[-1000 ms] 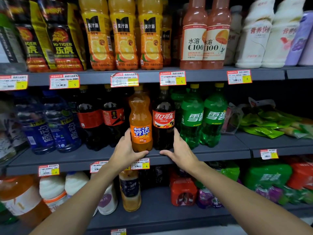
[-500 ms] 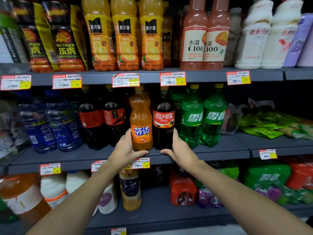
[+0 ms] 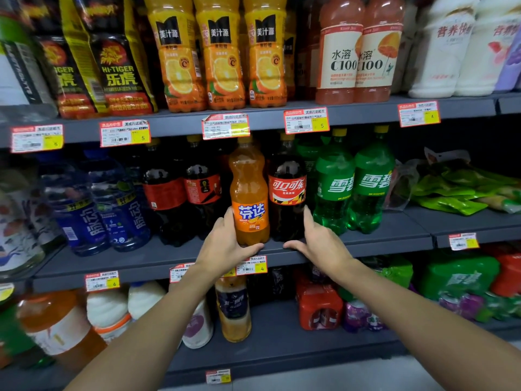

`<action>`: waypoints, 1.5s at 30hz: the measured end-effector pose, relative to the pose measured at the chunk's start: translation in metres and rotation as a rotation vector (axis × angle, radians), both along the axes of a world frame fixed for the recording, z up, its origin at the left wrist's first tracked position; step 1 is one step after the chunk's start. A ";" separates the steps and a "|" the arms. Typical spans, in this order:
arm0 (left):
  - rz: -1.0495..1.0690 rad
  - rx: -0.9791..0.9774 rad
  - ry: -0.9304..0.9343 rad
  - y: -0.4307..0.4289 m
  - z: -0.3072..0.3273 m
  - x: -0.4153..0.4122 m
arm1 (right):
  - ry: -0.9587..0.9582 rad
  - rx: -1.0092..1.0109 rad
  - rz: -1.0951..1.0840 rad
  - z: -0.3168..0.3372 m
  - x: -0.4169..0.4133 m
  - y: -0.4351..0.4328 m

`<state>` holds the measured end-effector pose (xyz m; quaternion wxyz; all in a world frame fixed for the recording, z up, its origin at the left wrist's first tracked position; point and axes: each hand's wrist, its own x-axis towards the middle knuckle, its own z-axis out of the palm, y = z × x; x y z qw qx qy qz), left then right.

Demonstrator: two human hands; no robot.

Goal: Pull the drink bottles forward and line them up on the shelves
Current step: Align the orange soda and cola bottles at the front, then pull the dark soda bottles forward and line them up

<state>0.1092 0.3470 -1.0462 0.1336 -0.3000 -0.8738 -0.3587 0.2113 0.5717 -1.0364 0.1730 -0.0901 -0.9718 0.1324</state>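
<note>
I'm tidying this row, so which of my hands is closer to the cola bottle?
Right. Your right hand cups the cola bottle at its lower right side; your left hand grips the orange bottle next to it, on that bottle's left.

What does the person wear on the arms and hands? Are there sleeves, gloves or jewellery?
Both forearms are bare to the picture's edge; no sleeve shows. The left hand and the right hand wear no gloves, and no ring, watch or bracelet is visible.
</note>
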 end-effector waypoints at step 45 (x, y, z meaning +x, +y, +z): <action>0.509 0.234 0.087 -0.110 -0.011 -0.031 | 0.163 -0.366 -0.233 -0.001 -0.096 -0.205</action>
